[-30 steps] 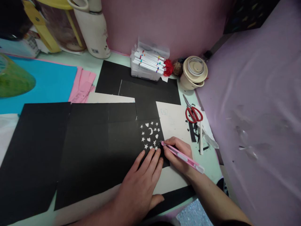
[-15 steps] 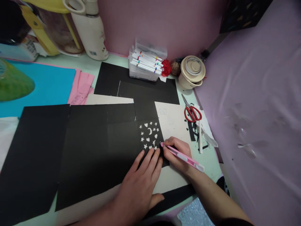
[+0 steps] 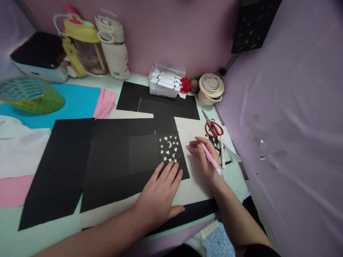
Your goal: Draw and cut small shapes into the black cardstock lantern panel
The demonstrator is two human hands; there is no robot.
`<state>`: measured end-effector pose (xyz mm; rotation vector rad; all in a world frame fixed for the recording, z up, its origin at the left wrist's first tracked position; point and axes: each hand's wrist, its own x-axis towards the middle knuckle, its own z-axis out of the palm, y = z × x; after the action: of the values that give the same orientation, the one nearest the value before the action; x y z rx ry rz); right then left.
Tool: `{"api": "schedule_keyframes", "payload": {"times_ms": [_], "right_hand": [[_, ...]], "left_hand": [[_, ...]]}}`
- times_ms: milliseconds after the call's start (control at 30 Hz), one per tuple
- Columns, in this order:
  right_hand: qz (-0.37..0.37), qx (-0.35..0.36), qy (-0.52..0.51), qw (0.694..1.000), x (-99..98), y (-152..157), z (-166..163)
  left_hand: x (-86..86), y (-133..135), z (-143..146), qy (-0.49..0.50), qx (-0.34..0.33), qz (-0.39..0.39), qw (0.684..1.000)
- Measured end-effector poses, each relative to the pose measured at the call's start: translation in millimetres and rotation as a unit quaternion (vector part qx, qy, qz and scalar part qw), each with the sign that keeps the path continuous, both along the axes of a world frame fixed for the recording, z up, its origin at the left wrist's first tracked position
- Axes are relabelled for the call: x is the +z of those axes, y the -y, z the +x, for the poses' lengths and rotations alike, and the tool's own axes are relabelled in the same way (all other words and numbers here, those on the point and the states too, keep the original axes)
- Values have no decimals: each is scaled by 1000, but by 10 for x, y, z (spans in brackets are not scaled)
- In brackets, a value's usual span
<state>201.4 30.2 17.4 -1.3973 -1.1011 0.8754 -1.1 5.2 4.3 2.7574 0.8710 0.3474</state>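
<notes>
Resting hand: the left hand lies flat on the black sheet, fingers slightly spread, thumb out to the right, fingertips at the lowest row of white shapes.
Tool hand: the right hand pinches a slim pink tool between thumb and fingers, above the white sheet, just off the black sheet's right edge; the two hands are apart.
Tool axis: it slants from the front end, aimed left and toward the far edge of the table, back to a pale butt pointing near and right; the tip is too small to tell pen from blade.
White shapes: stars, hearts and a crescent cluster inside the black sheet's right edge, left of the right hand; the left hand is nearer.
Black sheet: its long axis runs left to right, with a broad band toward the far edge.
Table's right edge: red-handled scissors lie near the right hand.
Far edge: a box of markers stands on the band; a beige pot occupies the far right corner, a white bottle stands farther left.
Far left corner: a green roll rests on a blue sheet.
</notes>
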Motion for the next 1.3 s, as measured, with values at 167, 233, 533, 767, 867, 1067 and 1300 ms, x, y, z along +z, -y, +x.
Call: {"api": "schedule_keyframes", "payload": {"times_ms": [167,233,533,767,867,1067,1300], "right_hand": [[-36,53,20,998,121,-49,-89],[-42,63,17,997,121,-95,-93],[-79,124,-44,988,63,-152,-4],[-34,99,-98,990,29,-166,-102],[-67,84,-178,978,73,-154,-146],[-74,116,-218,966,152,-48,-245],[2,82,-37,996,126,7,-280]], "left_hand": [[-3,-2,9,-1,-11,-16,1000],[-6,7,10,19,-14,-55,998],[49,67,-18,137,20,-165,976],[211,326,0,300,55,-339,890],[217,435,114,376,81,-465,797],[194,300,436,589,191,-594,514],[228,134,574,713,271,-572,301]]}}
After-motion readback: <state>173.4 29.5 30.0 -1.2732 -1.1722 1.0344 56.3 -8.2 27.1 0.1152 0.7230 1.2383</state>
